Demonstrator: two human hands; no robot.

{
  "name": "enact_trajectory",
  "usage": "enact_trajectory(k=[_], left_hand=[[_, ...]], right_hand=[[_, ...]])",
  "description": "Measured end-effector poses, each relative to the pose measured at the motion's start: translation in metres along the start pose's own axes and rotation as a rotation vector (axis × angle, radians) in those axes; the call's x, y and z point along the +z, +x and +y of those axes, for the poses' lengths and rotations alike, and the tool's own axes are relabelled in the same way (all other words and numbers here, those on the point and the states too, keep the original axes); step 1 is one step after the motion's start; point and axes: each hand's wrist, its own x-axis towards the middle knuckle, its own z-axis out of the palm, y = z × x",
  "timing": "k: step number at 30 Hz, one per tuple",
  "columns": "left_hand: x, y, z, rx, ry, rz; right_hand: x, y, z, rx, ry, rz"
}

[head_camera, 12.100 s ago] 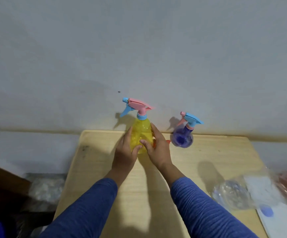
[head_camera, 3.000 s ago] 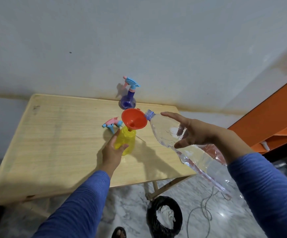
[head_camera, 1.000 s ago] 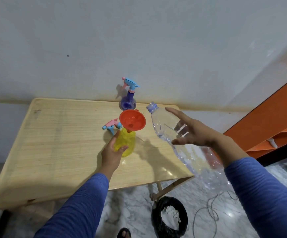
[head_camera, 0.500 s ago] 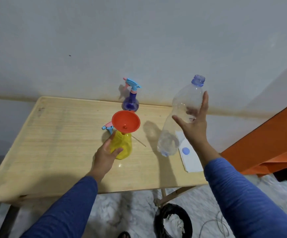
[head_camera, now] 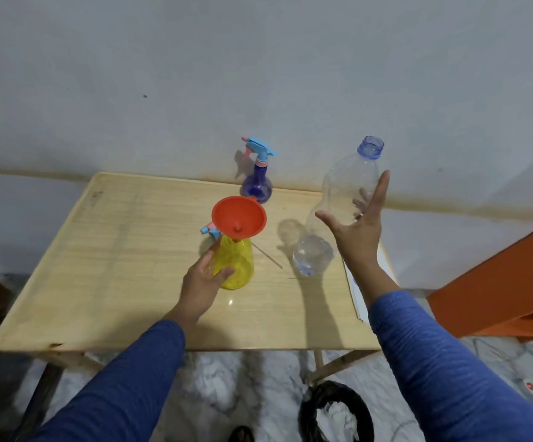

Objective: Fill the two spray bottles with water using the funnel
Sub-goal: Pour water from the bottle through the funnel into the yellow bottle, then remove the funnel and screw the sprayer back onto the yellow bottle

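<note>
Left hand grips the yellow spray bottle – orange funnel seated above; right hand, fingers wrapped, holds a clear water bottle upright alongside.

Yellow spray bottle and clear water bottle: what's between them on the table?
Head view: only a thin straw on bare tabletop between yellow spray bottle and clear water bottle.

Dim, soft light; faint shadows; wide-angle curvature
</note>
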Motion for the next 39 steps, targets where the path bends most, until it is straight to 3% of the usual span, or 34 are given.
enact_trajectory(k=[4,8,11,14,17,26,39], left_hand=[[0.0,0.0,-0.001,0.002,0.0,-0.016],[-0.001,-0.002,0.001,-0.022,0.007,-0.016],[-0.002,-0.003,0.003,-0.031,0.039,-0.023],[-0.002,-0.002,0.001,-0.021,0.07,-0.016],[-0.002,-0.001,0.001,-0.004,0.087,-0.013],[-0.001,-0.005,0.009,0.004,0.119,0.015],[0.001,-0.004,0.004,0.013,0.1,0.01]], right_hand=[[0.001,-0.017,-0.008,-0.034,-0.052,0.135],[0.011,-0.04,-0.022,-0.301,-0.182,0.34],[0.028,-0.058,-0.03,-0.412,-0.132,0.176],[0.046,-0.072,-0.033,-0.341,-0.094,-0.19],[0.06,-0.076,-0.03,-0.298,-0.094,-0.356],[0.07,-0.069,-0.034,-0.254,-0.053,-0.27],[0.07,-0.06,-0.036,-0.237,-0.053,-0.371]])
